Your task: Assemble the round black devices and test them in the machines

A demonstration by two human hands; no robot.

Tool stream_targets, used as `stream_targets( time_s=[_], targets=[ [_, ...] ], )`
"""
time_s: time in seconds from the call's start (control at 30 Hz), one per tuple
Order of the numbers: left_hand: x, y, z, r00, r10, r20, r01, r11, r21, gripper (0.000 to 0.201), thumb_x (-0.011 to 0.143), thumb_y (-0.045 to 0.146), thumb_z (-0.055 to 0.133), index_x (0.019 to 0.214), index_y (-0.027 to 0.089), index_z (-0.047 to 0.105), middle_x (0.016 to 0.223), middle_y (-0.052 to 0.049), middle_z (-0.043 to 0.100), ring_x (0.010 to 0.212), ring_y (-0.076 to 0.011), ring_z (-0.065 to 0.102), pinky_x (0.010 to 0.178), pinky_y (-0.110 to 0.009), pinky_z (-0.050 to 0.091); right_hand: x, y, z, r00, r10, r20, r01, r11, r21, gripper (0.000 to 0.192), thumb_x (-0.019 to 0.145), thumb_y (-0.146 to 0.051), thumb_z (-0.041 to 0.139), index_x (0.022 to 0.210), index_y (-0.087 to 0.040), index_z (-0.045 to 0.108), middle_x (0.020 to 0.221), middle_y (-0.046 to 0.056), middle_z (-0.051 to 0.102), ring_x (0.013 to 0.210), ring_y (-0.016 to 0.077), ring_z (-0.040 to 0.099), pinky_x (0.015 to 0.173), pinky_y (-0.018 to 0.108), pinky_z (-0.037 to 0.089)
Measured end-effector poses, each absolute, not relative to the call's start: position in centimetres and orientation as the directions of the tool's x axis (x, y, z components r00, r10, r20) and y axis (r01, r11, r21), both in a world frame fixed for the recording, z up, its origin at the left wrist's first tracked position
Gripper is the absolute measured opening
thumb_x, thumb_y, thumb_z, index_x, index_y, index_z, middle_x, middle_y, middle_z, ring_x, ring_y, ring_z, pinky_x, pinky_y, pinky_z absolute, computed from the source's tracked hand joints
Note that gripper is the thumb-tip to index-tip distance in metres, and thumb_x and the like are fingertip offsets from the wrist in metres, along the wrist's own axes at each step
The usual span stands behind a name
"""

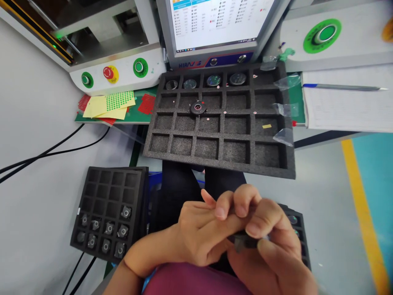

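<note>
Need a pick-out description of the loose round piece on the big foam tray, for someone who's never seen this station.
In front of the monitor is a large dark foam tray. Below its top row of discs, a round black piece lies across the dividers. Unlike those discs, it straddles pockets and shows a reddish ring around small bright dots.

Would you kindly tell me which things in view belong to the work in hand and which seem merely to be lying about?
Apparently in use:
- dark piece in the right hand, left hand alongside
- large foam tray
- round device on its dividers

Seemingly lying about:
- pen on white paper
- yellow sheets
- red sheet
</note>
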State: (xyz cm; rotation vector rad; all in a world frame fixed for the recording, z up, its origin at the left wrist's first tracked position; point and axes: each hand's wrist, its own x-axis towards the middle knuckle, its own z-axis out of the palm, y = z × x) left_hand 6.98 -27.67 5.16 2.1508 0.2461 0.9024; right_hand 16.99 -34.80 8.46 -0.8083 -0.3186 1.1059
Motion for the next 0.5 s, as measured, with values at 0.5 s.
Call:
stream_targets(
  time_s=[0.5],
  targets=[
    [6.4,-28.3,7.4,0.712,0.575,0.404,-0.046,-0.536,0.843,0.024,0.102,0.028,0.042,0.112,0.015,0.060,0.100,-0.009,0.077,0.083,-0.0148,0.075,0.071,-0.020,0.058,17.1,-35.8,7.4,0.310,0.949,0.047,-0.469,0.196,-0.861,0.015,0.098,-0.034,0.057,0.111,-0.030,0.064,0.109,0.002,0.058,0.105,0.0181,0.065,0.100,0.040,0.056]
  ],
)
